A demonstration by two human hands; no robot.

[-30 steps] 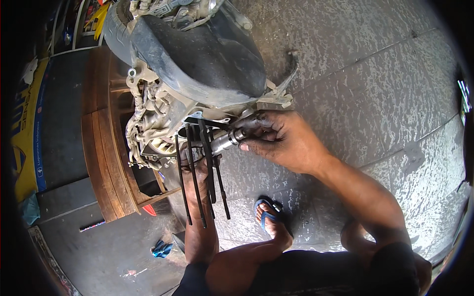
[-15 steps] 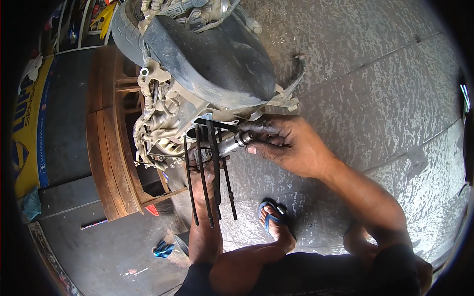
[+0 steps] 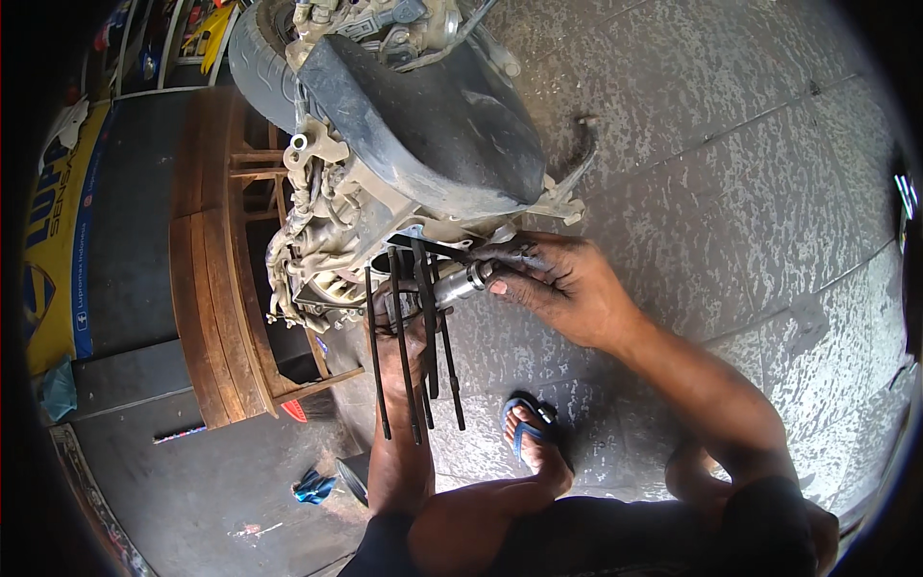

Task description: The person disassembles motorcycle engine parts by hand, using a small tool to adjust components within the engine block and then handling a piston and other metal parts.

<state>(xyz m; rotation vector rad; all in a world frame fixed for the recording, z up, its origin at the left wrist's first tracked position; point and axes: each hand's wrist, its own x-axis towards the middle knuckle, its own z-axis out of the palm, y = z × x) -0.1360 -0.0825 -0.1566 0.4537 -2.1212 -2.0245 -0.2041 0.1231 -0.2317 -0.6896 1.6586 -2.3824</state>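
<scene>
A silver cylindrical metal part [image 3: 456, 285], socket-like in shape, is pinched at its right end by the blackened thumb and fingers of my right hand [image 3: 558, 284]. Its left end reaches in among several long black studs [image 3: 429, 332] that stick out of the engine [image 3: 332, 255] toward me. Behind those studs, my left hand [image 3: 411, 338] comes up from below with its fingers curled round a greyish metal piece [image 3: 396, 306]. The studs partly cover that hand, and where the two metal pieces meet is hidden. Dark grease coats the fingers of both hands.
Above the engine is a dusty black plastic cover [image 3: 433, 125], with a tyre [image 3: 258, 67] behind it. To the left stands a wooden bench [image 3: 207, 298]. A curved lever [image 3: 582, 159] juts out at the right over the tiled floor [image 3: 721, 183]. My sandalled foot [image 3: 532, 433] is below.
The engine and its studs sit slightly further right and lower in view. Both hands keep their grips on the metal pieces, with hardly any movement between them.
</scene>
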